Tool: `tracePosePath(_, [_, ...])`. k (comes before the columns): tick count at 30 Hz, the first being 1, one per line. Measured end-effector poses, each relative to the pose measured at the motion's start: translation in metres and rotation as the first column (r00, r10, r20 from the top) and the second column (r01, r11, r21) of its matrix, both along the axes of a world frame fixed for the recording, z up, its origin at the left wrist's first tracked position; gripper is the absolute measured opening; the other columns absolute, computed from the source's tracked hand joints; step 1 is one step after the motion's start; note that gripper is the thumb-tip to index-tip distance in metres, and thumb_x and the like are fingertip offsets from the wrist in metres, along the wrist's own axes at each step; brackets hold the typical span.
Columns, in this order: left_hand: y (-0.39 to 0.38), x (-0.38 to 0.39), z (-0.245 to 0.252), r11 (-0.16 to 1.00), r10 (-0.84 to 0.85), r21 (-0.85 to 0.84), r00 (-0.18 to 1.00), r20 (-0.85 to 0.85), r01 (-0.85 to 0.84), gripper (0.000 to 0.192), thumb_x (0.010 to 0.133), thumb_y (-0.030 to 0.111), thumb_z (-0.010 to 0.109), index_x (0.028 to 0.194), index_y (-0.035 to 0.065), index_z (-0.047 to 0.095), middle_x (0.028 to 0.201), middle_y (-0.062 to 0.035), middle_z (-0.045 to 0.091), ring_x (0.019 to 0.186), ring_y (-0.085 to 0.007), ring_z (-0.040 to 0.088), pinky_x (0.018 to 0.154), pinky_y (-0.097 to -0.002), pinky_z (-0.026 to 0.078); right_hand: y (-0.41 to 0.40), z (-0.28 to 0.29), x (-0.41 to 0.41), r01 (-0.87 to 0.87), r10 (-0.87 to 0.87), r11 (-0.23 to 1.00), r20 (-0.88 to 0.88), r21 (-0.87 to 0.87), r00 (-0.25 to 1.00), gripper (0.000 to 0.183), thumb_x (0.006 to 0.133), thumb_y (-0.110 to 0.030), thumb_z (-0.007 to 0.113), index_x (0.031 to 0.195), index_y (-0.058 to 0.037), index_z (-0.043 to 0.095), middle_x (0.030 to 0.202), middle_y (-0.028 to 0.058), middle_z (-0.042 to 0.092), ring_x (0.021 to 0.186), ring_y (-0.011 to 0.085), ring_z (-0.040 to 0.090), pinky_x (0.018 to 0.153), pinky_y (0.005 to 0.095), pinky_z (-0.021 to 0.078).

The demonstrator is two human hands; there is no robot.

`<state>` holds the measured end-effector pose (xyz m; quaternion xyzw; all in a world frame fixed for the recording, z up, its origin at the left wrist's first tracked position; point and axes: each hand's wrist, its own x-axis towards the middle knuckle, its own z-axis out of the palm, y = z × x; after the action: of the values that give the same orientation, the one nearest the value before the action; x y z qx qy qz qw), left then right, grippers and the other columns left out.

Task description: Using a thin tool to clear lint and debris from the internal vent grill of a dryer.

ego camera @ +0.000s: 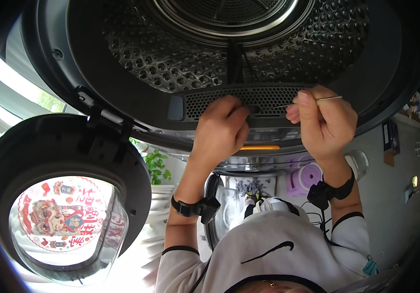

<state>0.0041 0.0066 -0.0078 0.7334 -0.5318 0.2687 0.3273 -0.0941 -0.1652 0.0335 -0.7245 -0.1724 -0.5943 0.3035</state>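
A perforated dark filter grille [272, 96] lies along the lower lip of a dryer drum [166, 69]. My left hand [221, 126] is at the grille with its fingers curled, near a small dark oval spot [255, 109]. Whether those fingers pinch anything is hidden. In my right hand [325, 122], a thin metal rod [329, 98] is held between thumb and fingers. Its slender end points left across the grille towards the dark spot. A grey-blue tab [175, 108] sits at the grille's left end.
The round dryer door [138, 190] hangs open at left, with a printed sticker [63, 216] on its window. On the front ledge below my hands is a yellow strip [260, 147]. Lower down are another round glass door [215, 208], a green plant [155, 166] and a purple object [305, 177].
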Motion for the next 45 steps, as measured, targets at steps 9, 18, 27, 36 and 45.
tracePosePath(9, [0.0,0.002,-0.004,1.0,0.01,-0.02,1.0,0.015,-0.01,0.021,0.066,-0.002,0.068,0.086,0.0033,0.069,0.086,-0.0108,0.062,0.075,-0.0295,0.063,0.065,-0.0383,0.053,0.008,0.011,-0.015,0.095,-0.1,0.976,-0.017,-0.194,0.995,0.016,0.073,-0.002,0.078,0.075,-0.0014,0.062,0.06,0.0065,0.06,0.045,0.019,0.054,0.04,0.028,0.0405])
tracePosePath(18, [0.002,0.003,-0.003,1.0,-0.003,0.028,1.0,0.02,0.002,0.02,0.066,0.001,0.067,0.086,0.0016,0.068,0.091,-0.0115,0.06,0.08,-0.0306,0.062,0.069,-0.0395,0.053,0.014,0.029,-0.015,0.069,-0.091,0.928,-0.042,-0.366,0.995,0.01,0.08,0.002,0.071,0.078,0.001,0.062,0.069,0.0086,0.067,0.055,0.0219,0.064,0.047,0.0297,0.0461])
tracePosePath(27, [0.0,0.003,-0.005,0.999,0.008,-0.038,1.0,0.014,-0.008,0.019,0.066,-0.004,0.067,0.084,0.0028,0.069,0.086,-0.0106,0.062,0.072,-0.0279,0.062,0.062,-0.0372,0.052,0.007,0.012,-0.018,0.043,-0.04,0.993,-0.034,0.113,0.999,0.014,0.085,0.003,0.069,0.073,0.002,0.062,0.063,0.0094,0.065,0.047,0.0137,0.06,0.043,0.024,0.0454])
tracePosePath(36, [0.001,0.003,-0.007,1.0,0.016,0.004,1.0,-0.013,-0.016,0.021,0.065,0.0,0.067,0.086,0.0026,0.068,0.092,-0.0112,0.06,0.08,-0.0303,0.063,0.068,-0.0391,0.054,-0.001,-0.003,-0.015,-0.006,0.049,0.952,-0.131,0.306,0.99,0.017,0.096,-0.004,0.059,0.082,0.0058,0.062,0.064,0.0104,0.065,0.051,0.0108,0.061,0.046,0.0211,0.049])
tracePosePath(45, [-0.002,0.003,-0.007,1.0,0.008,-0.004,0.999,-0.036,-0.008,0.022,0.064,-0.002,0.066,0.086,0.0028,0.068,0.088,-0.0101,0.061,0.076,-0.0293,0.062,0.066,-0.0387,0.054,-0.018,-0.029,-0.006,-0.076,0.229,0.695,-0.12,0.715,0.966,0.028,0.1,-0.019,0.057,0.081,0.0027,0.062,0.062,0.0098,0.065,0.049,0.0124,0.062,0.045,0.0222,0.0514])
